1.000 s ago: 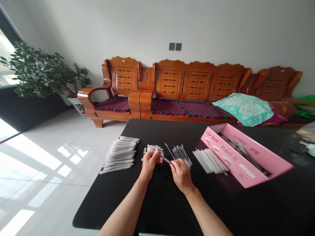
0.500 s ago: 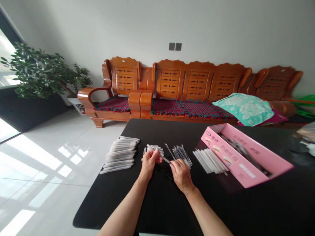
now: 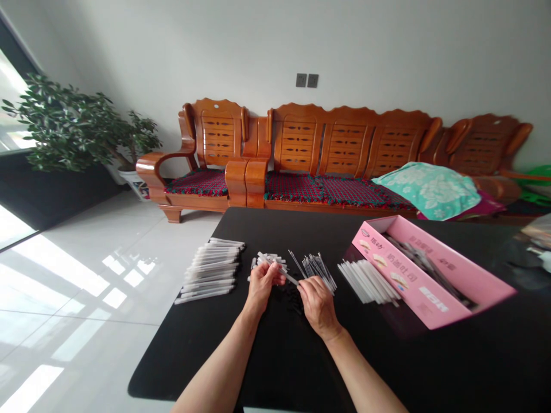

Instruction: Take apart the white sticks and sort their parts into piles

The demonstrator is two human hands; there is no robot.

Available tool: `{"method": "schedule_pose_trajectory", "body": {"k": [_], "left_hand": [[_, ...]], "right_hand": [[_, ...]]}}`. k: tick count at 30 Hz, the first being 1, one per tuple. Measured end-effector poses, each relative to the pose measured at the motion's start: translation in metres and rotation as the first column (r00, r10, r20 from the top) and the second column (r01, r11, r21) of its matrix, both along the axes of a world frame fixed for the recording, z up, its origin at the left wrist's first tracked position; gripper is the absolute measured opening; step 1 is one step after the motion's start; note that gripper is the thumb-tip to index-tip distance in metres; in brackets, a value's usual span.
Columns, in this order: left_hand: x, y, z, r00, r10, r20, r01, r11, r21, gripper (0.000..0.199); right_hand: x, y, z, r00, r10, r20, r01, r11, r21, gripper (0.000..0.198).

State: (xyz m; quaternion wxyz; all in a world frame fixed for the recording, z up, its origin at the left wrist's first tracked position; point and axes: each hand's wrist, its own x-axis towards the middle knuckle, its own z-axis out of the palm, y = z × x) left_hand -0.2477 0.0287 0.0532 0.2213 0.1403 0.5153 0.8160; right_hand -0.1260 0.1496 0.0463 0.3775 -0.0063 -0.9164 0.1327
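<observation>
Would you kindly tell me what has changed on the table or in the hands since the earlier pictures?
Nothing has visibly moved, beyond a very slight shift of the camera's view. The left hand and right hand still hold the slim tube between them; nothing was let go. The piles and the pink box stayed put.

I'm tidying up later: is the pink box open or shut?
Open: no lid covers the pink box, and dark pieces show inside.

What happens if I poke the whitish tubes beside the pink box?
The whitish tubes look round, so they'd probably roll on the flat black table. They lie straight, so they're likely stiff. They're slim, so probably light.
</observation>
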Motion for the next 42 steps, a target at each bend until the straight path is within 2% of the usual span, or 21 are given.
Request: {"method": "schedule_pose_trajectory", "body": {"k": [7,14,21,29,36,42], "left_hand": [[-0.0005,0.0012,-0.0006,1.0,0.03,0.005,-0.029,0.999,-0.032,0.044],[-0.0006,0.0009,-0.0012,1.0,0.011,0.011,-0.011,1.0,-0.023,0.044],[-0.0003,0.0003,-0.0005,1.0,0.026,0.011,-0.026,0.999,-0.039,0.046],[-0.001,0.0003,-0.002,1.0,0.017,0.014,-0.017,0.999,-0.036,0.045],[-0.0007,0.0003,-0.0024,1.0,0.013,0.008,-0.012,0.999,-0.039,0.044],[-0.0013,0.0013,-0.0043,1.0,0.009,0.011,-0.008,0.999,-0.042,0.044]], "right_hand": [[-0.0016,-0.0001,-0.0045,1.0,-0.001,-0.017,0.001,1.0,-0.007,0.017],[0.0002,0.0007,0.0004,0.999,0.024,-0.031,-0.026,0.998,-0.056,0.01],[-0.0013,-0.0004,-0.0027,1.0,0.015,-0.005,-0.016,0.999,-0.033,0.018],[0.0003,0.001,-0.0032,1.0,0.006,-0.027,-0.009,0.996,-0.084,0.009],[-0.0012,-0.0003,-0.0035,1.0,0.001,0.02,0.0,1.0,-0.024,0.018],[-0.0012,0.0005,-0.0053,1.0,0.006,-0.027,-0.007,0.999,-0.044,0.017]]}}
